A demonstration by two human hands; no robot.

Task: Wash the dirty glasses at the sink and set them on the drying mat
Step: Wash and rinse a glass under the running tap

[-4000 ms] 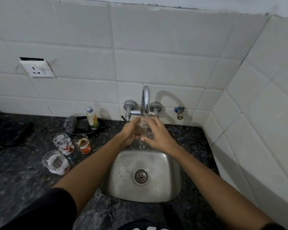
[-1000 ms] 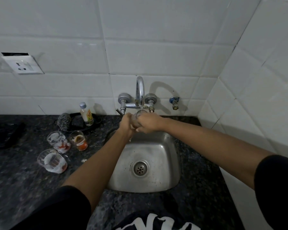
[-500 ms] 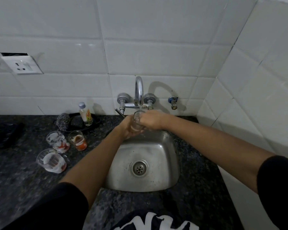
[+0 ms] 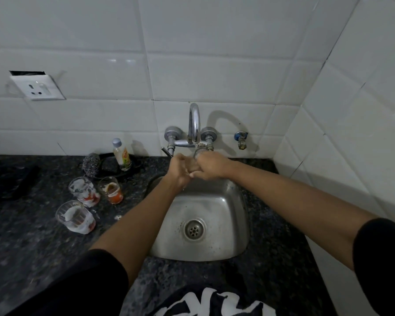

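Shifted: glass raised closer under tap | left hand, right hand both closed round glass | advised: firm grip, rotate under stream, rinse fully above sink

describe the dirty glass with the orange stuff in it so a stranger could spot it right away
Start at the steel sink and look left across the dark speckled granite counter to three dirty clear glasses. The small clear glass with orange residue stands nearest the sink, in front of the small bottle. The other two hold mostly white smears.
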